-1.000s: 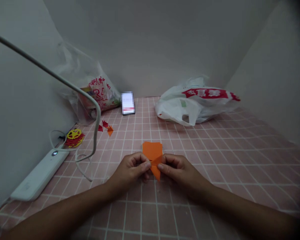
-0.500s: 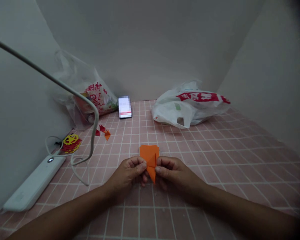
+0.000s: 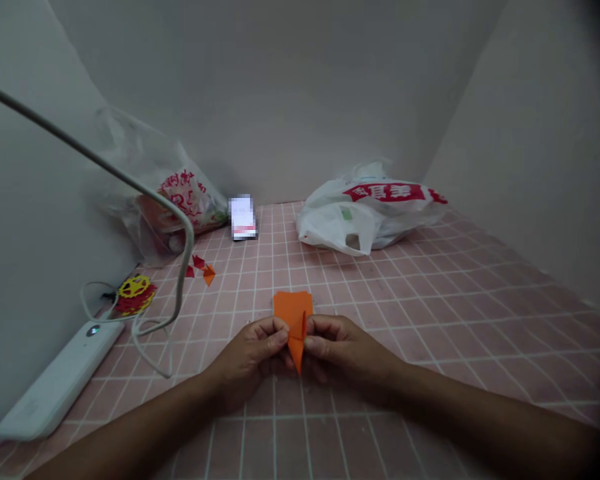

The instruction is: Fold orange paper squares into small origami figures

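Observation:
Between my hands is a piece of folded orange paper (image 3: 293, 308), broad and flat at its far end and narrowing to a point toward me. My left hand (image 3: 260, 343) pinches its left edge between thumb and fingers. On the opposite edge, my right hand (image 3: 335, 340) grips the paper, where a flap stands up slightly beside the fingertips. The fingers beneath the paper are partly hidden.
Small folded red and orange paper pieces (image 3: 209, 274) lie at the left. Near them are yellow and red gear-shaped pieces (image 3: 135, 287), a white power bank (image 3: 55, 383) and a looping cable (image 3: 186, 260). Behind stand a phone (image 3: 243, 217), a clear bag (image 3: 180, 200) and a white bag (image 3: 375, 217).
The whole view has shifted slightly. Both hands still hold the orange paper, and its near part now looks narrower, with the right-hand flap more raised.

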`<move>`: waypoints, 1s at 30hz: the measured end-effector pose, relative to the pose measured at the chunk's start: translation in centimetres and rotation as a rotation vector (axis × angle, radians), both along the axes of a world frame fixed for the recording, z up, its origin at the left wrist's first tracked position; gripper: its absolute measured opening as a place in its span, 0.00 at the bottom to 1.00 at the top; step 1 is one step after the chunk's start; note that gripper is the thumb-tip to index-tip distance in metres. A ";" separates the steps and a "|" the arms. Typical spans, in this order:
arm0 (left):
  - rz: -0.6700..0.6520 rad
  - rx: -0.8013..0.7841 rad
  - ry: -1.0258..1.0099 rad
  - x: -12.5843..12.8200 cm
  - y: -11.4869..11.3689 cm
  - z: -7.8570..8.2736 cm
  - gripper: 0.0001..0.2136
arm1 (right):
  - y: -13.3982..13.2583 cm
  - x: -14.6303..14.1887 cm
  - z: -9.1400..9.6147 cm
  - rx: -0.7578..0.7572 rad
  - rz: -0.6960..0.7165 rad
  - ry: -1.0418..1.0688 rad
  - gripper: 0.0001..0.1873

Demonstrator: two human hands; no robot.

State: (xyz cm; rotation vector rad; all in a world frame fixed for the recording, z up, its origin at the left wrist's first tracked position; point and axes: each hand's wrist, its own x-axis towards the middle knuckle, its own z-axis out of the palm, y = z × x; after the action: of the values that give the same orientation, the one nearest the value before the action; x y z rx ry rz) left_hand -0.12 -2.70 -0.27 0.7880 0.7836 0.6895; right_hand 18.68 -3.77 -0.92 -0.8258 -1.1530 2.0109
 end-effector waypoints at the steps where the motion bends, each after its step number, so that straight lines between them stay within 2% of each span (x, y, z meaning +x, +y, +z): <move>1: -0.004 0.001 -0.002 0.0 0.0 0.0 0.13 | 0.0 0.0 0.1 0.006 0.004 0.004 0.18; 11: -0.012 -0.008 0.001 0.0 0.0 0.1 0.13 | 0.1 0.1 -0.3 0.012 0.034 0.080 0.16; 20: -0.014 -0.001 -0.002 0.0 0.0 -0.2 0.11 | -0.1 -0.1 0.2 -0.012 -0.026 0.041 0.14; 30: -0.009 -0.010 -0.005 0.1 0.0 -0.1 0.12 | -0.2 0.1 0.4 -0.011 -0.022 0.020 0.17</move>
State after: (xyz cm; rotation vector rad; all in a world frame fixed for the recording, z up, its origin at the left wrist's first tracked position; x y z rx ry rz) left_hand -0.04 -2.66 -0.36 0.7804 0.7785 0.6791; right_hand 18.77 -3.96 -0.49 -0.8187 -1.1180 2.0053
